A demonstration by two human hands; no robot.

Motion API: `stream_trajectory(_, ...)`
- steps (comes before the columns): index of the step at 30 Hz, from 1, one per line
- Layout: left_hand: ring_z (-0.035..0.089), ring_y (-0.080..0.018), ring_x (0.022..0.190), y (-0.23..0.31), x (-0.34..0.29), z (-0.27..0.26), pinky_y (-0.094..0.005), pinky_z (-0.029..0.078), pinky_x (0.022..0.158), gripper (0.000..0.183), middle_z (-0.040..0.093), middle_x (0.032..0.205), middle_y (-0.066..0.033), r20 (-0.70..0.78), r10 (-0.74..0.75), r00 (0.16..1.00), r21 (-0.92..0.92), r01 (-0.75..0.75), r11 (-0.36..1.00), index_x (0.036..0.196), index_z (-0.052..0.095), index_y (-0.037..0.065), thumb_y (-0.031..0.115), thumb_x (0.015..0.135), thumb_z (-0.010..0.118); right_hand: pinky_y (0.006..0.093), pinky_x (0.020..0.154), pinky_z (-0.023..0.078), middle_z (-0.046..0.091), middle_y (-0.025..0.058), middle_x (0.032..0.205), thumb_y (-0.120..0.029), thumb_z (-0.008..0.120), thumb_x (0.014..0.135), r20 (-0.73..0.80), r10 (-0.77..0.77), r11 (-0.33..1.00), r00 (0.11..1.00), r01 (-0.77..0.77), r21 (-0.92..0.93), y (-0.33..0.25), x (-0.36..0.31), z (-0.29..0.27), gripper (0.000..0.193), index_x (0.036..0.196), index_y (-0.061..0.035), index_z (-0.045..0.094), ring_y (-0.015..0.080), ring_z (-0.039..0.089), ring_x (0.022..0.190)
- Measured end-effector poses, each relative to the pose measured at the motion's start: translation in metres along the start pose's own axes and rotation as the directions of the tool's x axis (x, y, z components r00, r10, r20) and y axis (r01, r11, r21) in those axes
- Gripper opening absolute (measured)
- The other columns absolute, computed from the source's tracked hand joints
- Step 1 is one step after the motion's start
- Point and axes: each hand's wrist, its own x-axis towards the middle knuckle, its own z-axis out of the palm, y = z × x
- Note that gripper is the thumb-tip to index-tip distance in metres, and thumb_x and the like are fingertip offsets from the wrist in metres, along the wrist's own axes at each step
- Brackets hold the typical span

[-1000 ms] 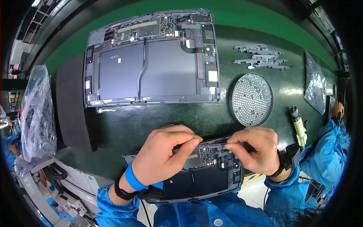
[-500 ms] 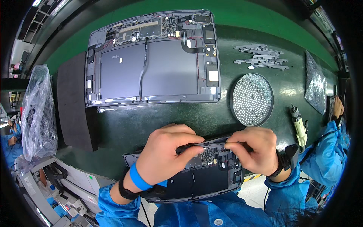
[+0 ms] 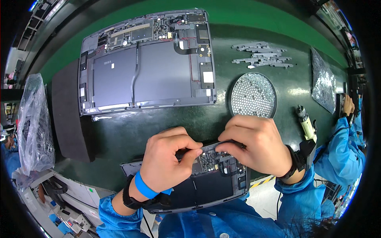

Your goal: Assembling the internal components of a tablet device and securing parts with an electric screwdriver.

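Observation:
In front of me an opened tablet (image 3: 210, 186) lies at the table's near edge, its dark battery and circuit board showing. Both of my hands are at its far edge. My left hand (image 3: 168, 156) has thumb and forefinger pinched on a thin grey strip (image 3: 209, 147) along that edge. Just to the right, my right hand (image 3: 256, 144) is closed with its fingertips on the same strip. How firmly the strip sits against the edge is hidden by my fingers. Farther off lies a second opened tablet (image 3: 158, 77), larger in view, with a grey battery and exposed board.
Several loose grey strips (image 3: 264, 55) lie at the far right. Below them are a round tray of tiny parts (image 3: 254, 95), an electric screwdriver (image 3: 306, 123) and a plastic bag (image 3: 322, 81). A black foam block (image 3: 71, 119) and clear plastic wrap (image 3: 35, 127) stand left. A co-worker's hand (image 3: 348, 105) is far right.
My right hand has moved left along the tablet's far edge, closer to my left hand. The whole view has shifted slightly, so the table's things appear farther left.

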Motion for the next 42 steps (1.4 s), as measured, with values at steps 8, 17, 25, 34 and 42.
stream_trajectory(8,0.056,-0.0103,0.057,-0.002,-0.003,0.0,-0.025,0.042,0.051,0.008,0.061,0.07,-0.0067,-0.008,0.053,0.999,0.055,-0.052,0.997,0.082,0.072,-0.002,-0.005,0.075,0.076,0.0434,0.06,0.05,0.064,0.0083,0.078,-0.016,0.072,0.079,0.176,0.153,0.988,0.972,-0.153,-0.014,-0.012,0.016,-0.004,0.015,0.077,-0.0057,0.062,0.0328,0.065,0.071)
stream_trajectory(17,0.053,-0.0101,0.053,0.001,0.003,0.007,-0.0261,0.04,0.049,0.01,0.059,0.066,-0.0063,-0.054,0.023,0.998,0.122,-0.017,0.992,0.073,0.068,-0.001,0.0,0.074,0.078,0.0421,0.062,0.05,0.063,0.0093,0.077,-0.012,0.074,0.075,0.184,0.128,0.991,0.975,-0.131,0.002,-0.012,0.019,-0.006,0.013,0.079,-0.005,0.064,0.0331,0.064,0.073)
stream_trajectory(25,0.049,-0.0057,0.051,0.003,0.007,0.008,-0.0252,0.036,0.047,0.012,0.057,0.065,-0.0025,-0.043,0.009,0.999,0.141,-0.002,0.99,0.075,0.071,0.001,0.005,0.074,0.082,0.0404,0.058,0.047,0.063,0.0097,0.075,-0.005,0.072,0.075,0.146,0.081,0.996,0.986,-0.084,0.015,-0.006,0.018,0.001,0.008,0.08,-0.0042,0.065,0.0309,0.063,0.068)
stream_trajectory(34,0.045,-0.005,0.051,0.001,0.006,0.011,-0.0247,0.033,0.047,0.009,0.056,0.065,-0.0013,-0.039,-0.039,0.998,0.121,0.044,0.992,0.077,0.072,0.001,0.002,0.074,0.081,0.0424,0.062,0.051,0.066,0.0192,0.07,-0.006,0.072,0.072,0.299,0.174,0.973,0.938,-0.21,0.092,-0.005,0.032,-0.015,0.008,0.076,0.0,0.069,0.0365,0.066,0.07)
stream_trajectory(42,0.059,-0.018,0.053,-0.002,0.005,0.006,-0.0315,0.041,0.05,0.008,0.06,0.066,-0.002,-0.01,-0.055,0.998,0.114,0.056,0.992,0.072,0.071,0.007,0.012,0.073,0.077,0.0467,0.064,0.052,0.064,0.0223,0.068,-0.008,0.069,0.071,0.479,0.182,0.981,0.859,-0.125,-0.149,-0.014,0.051,-0.016,0.012,0.069,0.0025,0.065,0.0426,0.064,0.073)
